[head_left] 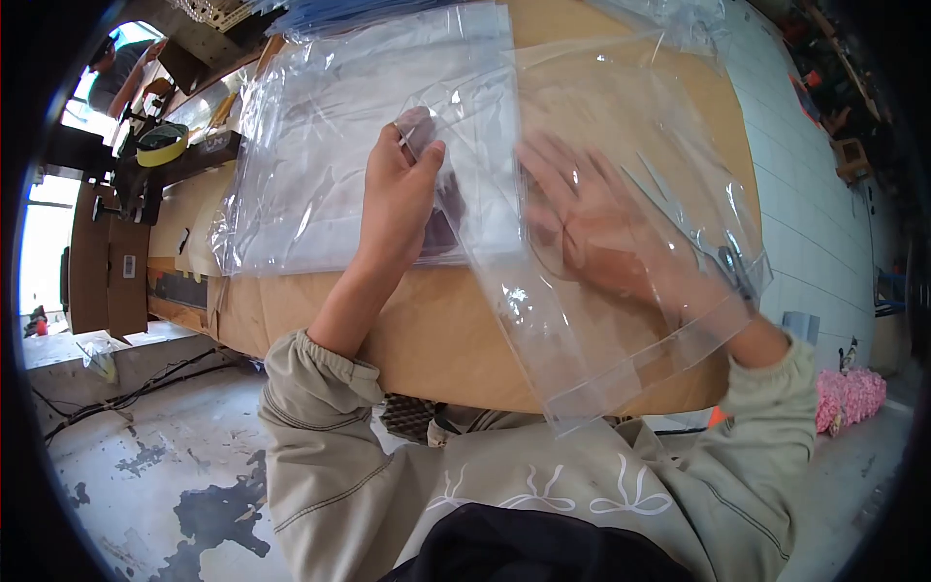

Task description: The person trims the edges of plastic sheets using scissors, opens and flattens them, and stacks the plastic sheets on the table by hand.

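Note:
A large clear plastic bag (582,330) hangs over the brown-covered table and my right forearm. My left hand (400,199) is closed on its left edge, pinching the film between thumb and fingers. Behind the film, my right hand (606,228) shows through with its fingers stretched out and slightly blurred. Whether it is inside the bag or only underneath, I cannot tell. Beneath and beyond my left hand lies a flat stack of clear plastic sheets or bags (320,145), whitish and glossy.
Brown paper or board covers the table (407,330). At left are a yellow tape roll (163,145) on a dark fixture and a cardboard box (126,267). More crumpled film (674,21) lies at the far edge. Another person (121,78) is at upper left. A pink bundle (851,400) sits at right.

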The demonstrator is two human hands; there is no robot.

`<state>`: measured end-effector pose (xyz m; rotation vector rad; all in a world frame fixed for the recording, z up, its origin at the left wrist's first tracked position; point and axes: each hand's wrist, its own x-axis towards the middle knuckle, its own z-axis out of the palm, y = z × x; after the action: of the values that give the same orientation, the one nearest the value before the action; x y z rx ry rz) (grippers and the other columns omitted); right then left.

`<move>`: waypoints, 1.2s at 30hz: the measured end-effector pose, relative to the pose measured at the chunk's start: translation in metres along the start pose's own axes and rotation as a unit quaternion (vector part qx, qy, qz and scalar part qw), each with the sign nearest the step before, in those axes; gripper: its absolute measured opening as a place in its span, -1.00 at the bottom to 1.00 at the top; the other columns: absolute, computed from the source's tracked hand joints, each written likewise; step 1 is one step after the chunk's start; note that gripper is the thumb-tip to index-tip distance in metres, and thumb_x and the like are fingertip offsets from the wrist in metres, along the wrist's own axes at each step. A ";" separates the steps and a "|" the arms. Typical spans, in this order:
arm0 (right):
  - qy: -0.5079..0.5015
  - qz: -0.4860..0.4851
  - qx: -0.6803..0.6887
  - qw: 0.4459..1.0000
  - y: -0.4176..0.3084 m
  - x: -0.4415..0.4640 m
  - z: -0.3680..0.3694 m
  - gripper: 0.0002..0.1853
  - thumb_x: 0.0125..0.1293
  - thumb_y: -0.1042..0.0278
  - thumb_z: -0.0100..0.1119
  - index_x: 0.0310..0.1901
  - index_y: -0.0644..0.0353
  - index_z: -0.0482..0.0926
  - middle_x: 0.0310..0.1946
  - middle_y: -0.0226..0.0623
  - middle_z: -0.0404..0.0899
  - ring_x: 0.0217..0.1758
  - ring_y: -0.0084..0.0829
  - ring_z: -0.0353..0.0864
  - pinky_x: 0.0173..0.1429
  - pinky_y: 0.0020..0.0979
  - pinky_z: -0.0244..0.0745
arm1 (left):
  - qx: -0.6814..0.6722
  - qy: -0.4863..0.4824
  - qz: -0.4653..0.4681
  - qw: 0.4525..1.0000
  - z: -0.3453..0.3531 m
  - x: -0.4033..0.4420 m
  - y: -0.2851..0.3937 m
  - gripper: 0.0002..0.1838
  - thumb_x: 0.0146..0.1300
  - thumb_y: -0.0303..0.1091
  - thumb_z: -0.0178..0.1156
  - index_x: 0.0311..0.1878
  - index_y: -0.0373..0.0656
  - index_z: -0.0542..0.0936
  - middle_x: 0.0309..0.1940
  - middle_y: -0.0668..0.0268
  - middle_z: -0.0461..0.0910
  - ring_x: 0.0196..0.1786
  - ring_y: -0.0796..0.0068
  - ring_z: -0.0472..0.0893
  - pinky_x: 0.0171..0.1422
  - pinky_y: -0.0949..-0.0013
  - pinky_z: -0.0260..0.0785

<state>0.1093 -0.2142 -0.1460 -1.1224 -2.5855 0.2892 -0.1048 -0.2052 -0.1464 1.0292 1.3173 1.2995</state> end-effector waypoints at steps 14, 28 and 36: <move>-0.064 -0.088 0.046 0.993 -0.094 -0.085 -0.084 -0.28 0.06 -0.04 0.22 0.23 0.18 0.40 0.34 0.02 0.22 0.40 -0.04 0.20 0.34 0.05 0.21 | 0.165 -0.002 0.126 0.978 0.008 0.001 -0.004 -0.39 0.14 -0.65 0.11 0.28 -0.17 0.23 0.24 0.02 0.24 0.28 0.09 0.37 0.27 0.27 0.31; -0.080 -0.019 0.086 0.993 -0.066 -0.103 -0.054 -0.41 0.19 0.35 0.14 0.26 0.37 0.33 0.23 -0.02 0.39 0.31 -0.04 0.38 0.24 0.02 0.36 | 0.395 -0.081 0.250 0.880 -0.001 -0.002 0.011 -0.59 0.25 -0.50 0.12 0.18 -0.08 0.41 0.13 0.07 0.33 0.13 0.20 0.42 0.16 0.29 0.39; -0.112 0.057 0.201 0.971 -0.059 -0.095 -0.093 -0.43 0.14 0.47 0.19 0.23 0.41 0.36 0.13 0.01 0.49 0.22 -0.14 0.49 0.19 -0.10 0.45 | 0.390 -0.111 0.188 0.895 -0.006 -0.003 0.020 -0.58 0.27 -0.47 0.13 0.20 -0.08 0.41 0.17 0.09 0.28 0.09 0.22 0.47 0.20 0.29 0.41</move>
<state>0.1642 -0.3184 -0.0604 -1.1367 -2.4839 0.9696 -0.1113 -0.2073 -0.1267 2.0087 1.5381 0.8574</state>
